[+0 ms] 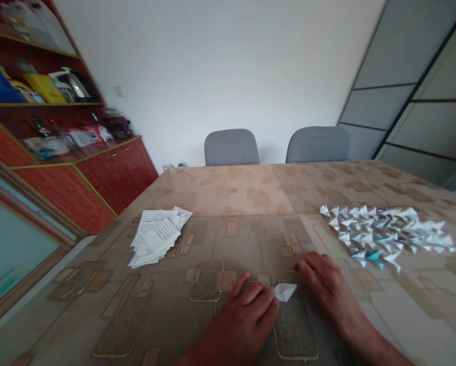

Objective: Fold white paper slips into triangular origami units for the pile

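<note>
table layout: paper sheets (154, 238), overlapping in a pile, at left on the table (251, 249) | folded piece (285, 292) before the person, between left hand (249, 315) and right hand (329, 284), beside left fingertips | grouped folded pieces (380, 231) at right | two chairs (231, 147) behind the far edge | shelf unit (114, 165) beyond, left

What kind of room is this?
Probably a dining room: there's a big table with a patterned cover, grey chairs, and red-brown shelves holding a kettle.
</note>
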Tool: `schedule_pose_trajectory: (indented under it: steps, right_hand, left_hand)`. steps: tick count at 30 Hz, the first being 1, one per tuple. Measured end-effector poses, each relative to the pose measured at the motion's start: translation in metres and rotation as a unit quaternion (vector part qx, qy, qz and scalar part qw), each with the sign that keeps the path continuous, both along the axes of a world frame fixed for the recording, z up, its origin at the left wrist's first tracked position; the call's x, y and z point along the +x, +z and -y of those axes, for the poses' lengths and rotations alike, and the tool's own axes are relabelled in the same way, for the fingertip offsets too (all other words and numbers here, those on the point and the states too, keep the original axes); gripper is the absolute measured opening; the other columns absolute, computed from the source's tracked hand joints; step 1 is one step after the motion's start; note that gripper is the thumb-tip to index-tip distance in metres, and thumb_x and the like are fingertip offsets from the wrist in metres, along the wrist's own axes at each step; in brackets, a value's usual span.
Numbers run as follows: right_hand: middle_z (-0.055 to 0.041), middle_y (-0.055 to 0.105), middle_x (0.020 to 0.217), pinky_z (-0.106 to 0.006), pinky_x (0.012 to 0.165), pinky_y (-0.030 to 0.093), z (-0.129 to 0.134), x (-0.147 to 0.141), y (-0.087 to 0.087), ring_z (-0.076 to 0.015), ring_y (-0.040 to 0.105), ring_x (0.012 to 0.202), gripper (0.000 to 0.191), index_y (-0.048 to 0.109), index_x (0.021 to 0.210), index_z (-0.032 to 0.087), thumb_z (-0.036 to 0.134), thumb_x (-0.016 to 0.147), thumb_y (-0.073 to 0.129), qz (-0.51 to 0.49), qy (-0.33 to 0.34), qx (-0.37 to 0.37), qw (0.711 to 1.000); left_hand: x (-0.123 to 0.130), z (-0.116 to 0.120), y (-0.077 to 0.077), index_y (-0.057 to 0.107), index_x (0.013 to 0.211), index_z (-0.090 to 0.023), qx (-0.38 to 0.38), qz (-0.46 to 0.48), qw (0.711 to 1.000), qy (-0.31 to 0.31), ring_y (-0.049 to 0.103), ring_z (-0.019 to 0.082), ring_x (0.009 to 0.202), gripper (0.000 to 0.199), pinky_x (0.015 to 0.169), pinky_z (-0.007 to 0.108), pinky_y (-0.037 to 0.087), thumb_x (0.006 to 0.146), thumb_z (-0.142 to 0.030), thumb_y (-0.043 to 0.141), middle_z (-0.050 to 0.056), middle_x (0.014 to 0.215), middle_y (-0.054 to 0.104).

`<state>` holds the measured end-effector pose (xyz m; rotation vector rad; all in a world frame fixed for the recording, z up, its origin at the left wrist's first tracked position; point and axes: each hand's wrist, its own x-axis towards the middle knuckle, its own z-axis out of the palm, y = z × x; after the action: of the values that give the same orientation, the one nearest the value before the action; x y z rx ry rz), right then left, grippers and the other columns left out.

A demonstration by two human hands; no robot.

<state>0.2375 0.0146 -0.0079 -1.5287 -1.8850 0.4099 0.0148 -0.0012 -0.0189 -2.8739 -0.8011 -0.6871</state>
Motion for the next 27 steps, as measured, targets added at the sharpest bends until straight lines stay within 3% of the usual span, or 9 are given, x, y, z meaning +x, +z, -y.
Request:
schedule_pose_trajectory:
  steps: [4, 7, 19, 27]
  right_hand:
    - [-0.0031, 0.064, 0.082, -0.038, 0.075, 0.037, 0.006, -0.015, -0.004, -0.025, 0.055, 0.082, 0.005, 0.061, 0.081, 0.023, 0.023, 0.085, 0.058, 0.051, 0.012, -0.008, 0.999]
    - [-0.0025, 0.063, 0.083, -0.039, 0.076, 0.037, 0.008, -0.023, -0.008, -0.0253, 0.055, 0.084, 0.009, 0.061, 0.079, 0.023, 0.014, 0.081, 0.061, 0.097, 0.009, -0.024, 0.995]
    - [-0.0021, 0.064, 0.085, -0.039, 0.077, 0.039, 0.005, -0.01, -0.01, -0.025, 0.055, 0.086, 0.011, 0.062, 0.079, 0.023, 0.013, 0.083, 0.061, 0.113, 0.01, -0.04, 0.993]
    - [-0.0017, 0.062, 0.079, -0.039, 0.073, 0.037, 0.005, -0.026, -0.007, -0.0266, 0.055, 0.082, 0.012, 0.062, 0.072, 0.023, 0.024, 0.075, 0.074, 0.165, -0.041, -0.004, 0.985]
  left_hand:
    - [0.001, 0.001, 0.0, 0.058, 0.117, -0.015, -0.022, 0.003, 1.0, 0.006, 0.056, 0.019, 0.104, 0.024, 0.11, 0.044, 0.03, 0.099, -0.024, 0.045, 0.004, 0.111, 0.067]
    - [0.002, 0.001, 0.0, 0.058, 0.116, -0.015, -0.014, 0.0, 1.0, 0.009, 0.057, 0.019, 0.104, 0.024, 0.111, 0.044, 0.029, 0.099, -0.024, 0.044, 0.003, 0.11, 0.068]
    - [-0.006, 0.004, 0.001, 0.061, 0.109, -0.017, 0.012, -0.014, 1.0, 0.015, 0.059, 0.018, 0.102, 0.021, 0.111, 0.049, 0.03, 0.1, -0.023, 0.042, 0.005, 0.109, 0.069]
    - [0.002, 0.007, -0.004, 0.061, 0.109, -0.012, 0.046, -0.018, 0.999, 0.017, 0.061, 0.019, 0.097, 0.023, 0.109, 0.048, 0.035, 0.098, -0.02, 0.042, 0.007, 0.1, 0.069]
